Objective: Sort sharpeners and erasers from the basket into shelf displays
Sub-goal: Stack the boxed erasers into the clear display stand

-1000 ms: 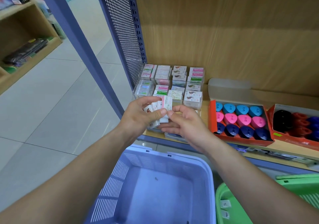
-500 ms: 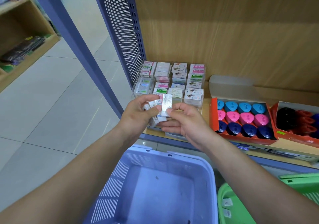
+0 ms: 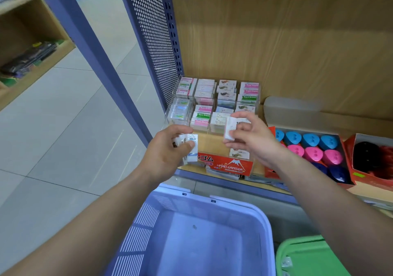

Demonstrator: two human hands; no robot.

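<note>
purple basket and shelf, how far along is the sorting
Done: the purple basket looks nearly empty, and the clear eraser display and sharpener box are well stocked. In hand: the left hand grips a few erasers; the right hand pinches one eraser at the display. Left: placing these, plus small items in the green basket.

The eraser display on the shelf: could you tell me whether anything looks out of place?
Nothing stands out. The erasers sit stacked in the clear display; only its front row looks sparse, with a lone eraser lying there. The sharpeners sit in neat rows.
</note>
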